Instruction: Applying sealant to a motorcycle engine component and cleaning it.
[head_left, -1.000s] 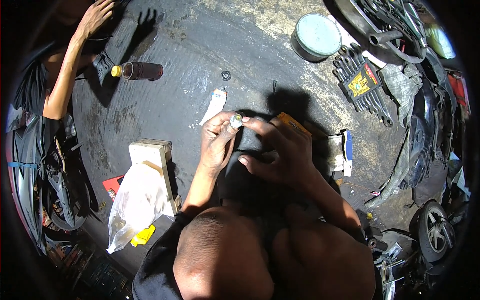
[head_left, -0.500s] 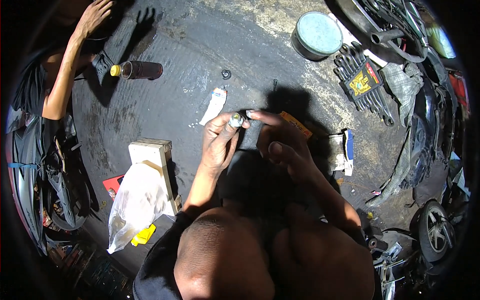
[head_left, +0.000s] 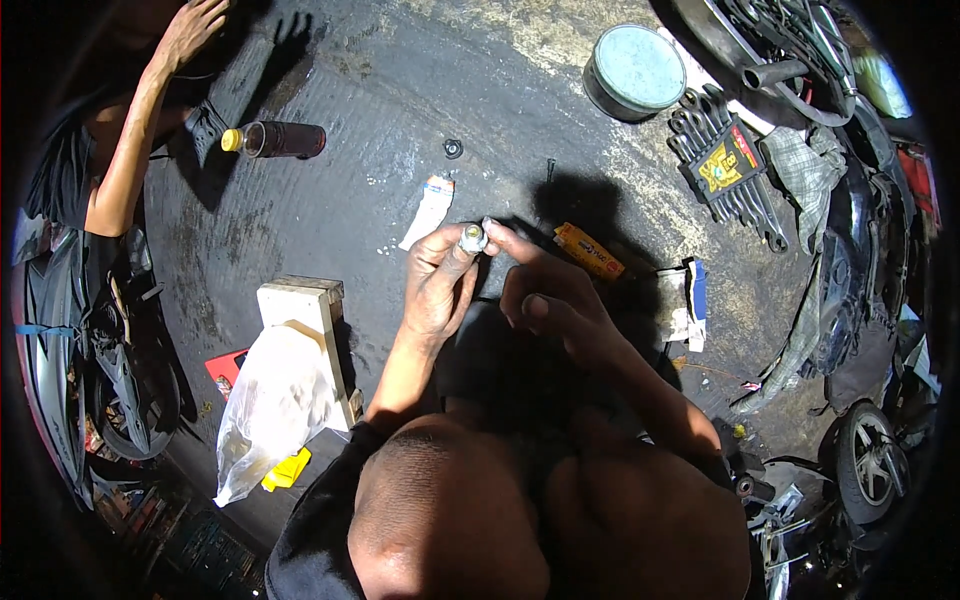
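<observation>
Glinting, metallic-looking small part [head_left: 473, 239] in the person's left hand [head_left: 432, 293].
Left of the grip: glossy plastic bag [head_left: 275, 395], matt wooden-looking block [head_left: 293, 298]; far right: metal wrenches [head_left: 688, 122], rumpled cloth [head_left: 806, 168].

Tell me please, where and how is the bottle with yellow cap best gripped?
Probably around the middle of the bottle, from above: it lies on its side, so its long round body is open from the top. The yellow cap is a smaller hold.

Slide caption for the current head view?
Left hand holding a small silvery part, right hand with index finger beside it.
</observation>
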